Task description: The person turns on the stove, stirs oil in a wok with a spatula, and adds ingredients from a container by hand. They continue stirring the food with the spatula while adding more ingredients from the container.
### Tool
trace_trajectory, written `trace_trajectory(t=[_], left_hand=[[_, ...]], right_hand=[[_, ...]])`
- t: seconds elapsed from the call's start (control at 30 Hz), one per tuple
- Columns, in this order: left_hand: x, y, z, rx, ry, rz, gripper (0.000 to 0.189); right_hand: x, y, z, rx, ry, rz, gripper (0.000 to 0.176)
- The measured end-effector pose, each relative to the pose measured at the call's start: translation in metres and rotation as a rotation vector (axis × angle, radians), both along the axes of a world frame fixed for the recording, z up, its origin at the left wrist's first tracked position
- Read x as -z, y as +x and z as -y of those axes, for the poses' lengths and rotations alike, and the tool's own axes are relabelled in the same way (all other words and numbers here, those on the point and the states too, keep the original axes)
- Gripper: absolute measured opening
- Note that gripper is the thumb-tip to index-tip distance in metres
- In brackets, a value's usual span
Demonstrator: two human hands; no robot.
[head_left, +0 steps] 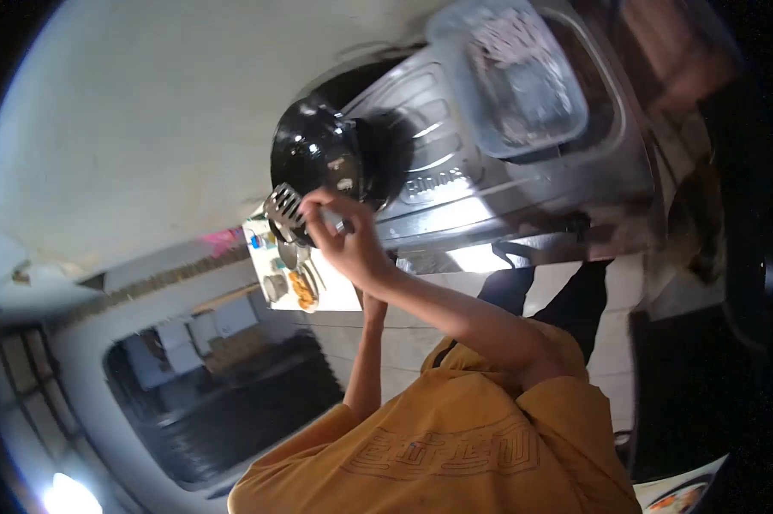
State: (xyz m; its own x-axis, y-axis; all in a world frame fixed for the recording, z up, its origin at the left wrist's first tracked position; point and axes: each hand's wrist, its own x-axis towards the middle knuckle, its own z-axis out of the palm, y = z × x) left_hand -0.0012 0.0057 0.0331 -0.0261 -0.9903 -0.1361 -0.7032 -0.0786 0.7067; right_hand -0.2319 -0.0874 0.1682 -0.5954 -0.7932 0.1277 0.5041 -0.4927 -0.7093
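My right hand (350, 244) is raised in front of the wok, thumb and fingers bent together in a pinch. At its fingertips is a metal slotted spatula (284, 204); its handle is hidden. Just beyond is a shiny black wok (305, 141), tilted, its glossy surface catching the light. My left forearm (367, 364) reaches up behind my right wrist, toward the wok's lower side. The left hand itself is mostly covered by my right hand and forearm, so its grip does not show.
A ribbed steel sink drainboard (420, 128) lies beside the wok. On the sink stands a clear plastic tub (523, 81) with pale, blurred contents. A white table (339, 295) beyond my hands holds dishes and orange-coloured food (301, 289). A wall opening (223, 394) is at left.
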Motion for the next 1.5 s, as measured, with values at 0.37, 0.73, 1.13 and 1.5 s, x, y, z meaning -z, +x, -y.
trace_trajectory(t=[0.37, 0.73, 1.13, 1.5], left_hand=[[0.006, 0.011, -0.003, -0.346, 0.506, -0.174, 0.031], [0.02, 0.016, 0.004, -0.337, 0.284, -0.034, 0.031], [0.031, 0.024, 0.012, -0.454, 0.18, -0.058, 0.025], [0.026, 0.016, 0.011, -0.395, 0.178, 0.102, 0.023]], right_hand=[[0.028, -0.029, -0.024, -0.186, -0.041, 0.153, 0.012], [0.043, -0.026, -0.029, -0.176, -0.078, 0.155, 0.019], [0.047, -0.021, -0.027, -0.168, -0.11, 0.183, 0.017], [0.044, -0.02, -0.025, -0.224, -0.094, 0.183, 0.018]])
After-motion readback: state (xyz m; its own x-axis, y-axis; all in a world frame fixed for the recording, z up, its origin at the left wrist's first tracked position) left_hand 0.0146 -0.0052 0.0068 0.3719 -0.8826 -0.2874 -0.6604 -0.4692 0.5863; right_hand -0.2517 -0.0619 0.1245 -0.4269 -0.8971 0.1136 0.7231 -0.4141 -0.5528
